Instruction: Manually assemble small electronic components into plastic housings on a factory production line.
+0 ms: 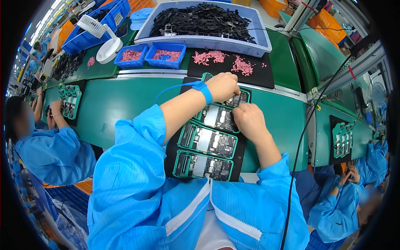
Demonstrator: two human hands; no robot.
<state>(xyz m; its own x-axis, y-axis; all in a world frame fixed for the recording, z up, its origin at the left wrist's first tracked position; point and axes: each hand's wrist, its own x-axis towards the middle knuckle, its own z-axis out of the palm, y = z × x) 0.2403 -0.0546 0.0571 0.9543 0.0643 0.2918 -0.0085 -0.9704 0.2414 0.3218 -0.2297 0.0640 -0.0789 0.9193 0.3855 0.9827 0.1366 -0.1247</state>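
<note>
1. You are working on a row of green trays [207, 141] with phone boards in them. They sit on a black mat [241, 156] in the middle of the frame, on the green counter [121, 104].
2. It looks like you are at the fitting step: pressing a small part into the board near the top of the row.
3. Your left hand [224, 86] is curled down over the top tray [238, 99], just above the middle of the frame. The fingers are bent and closed tight. I cannot tell if they pinch a tiny part.
4. Your right hand [248, 118] sits just below it, on the second tray [218, 117]. It is curled too, with the fingertips pushed down on the board. I cannot see anything held in it.
5. Both hands are very close, almost touching.
6. Your left arm comes in from the lower left and crosses over the trays. It wears a blue wrist strap [204, 91] with a thin cord.
7. Your right arm comes up from the lower right, with the elbow near your body.
8. I think the next move needs a soft, steady push, and then a new pink piece.
9. The pink pieces [242, 65] lie on a black pad in the upper middle of the frame, just past your hands.
10. Two more trays below your hands are not being touched.
</note>
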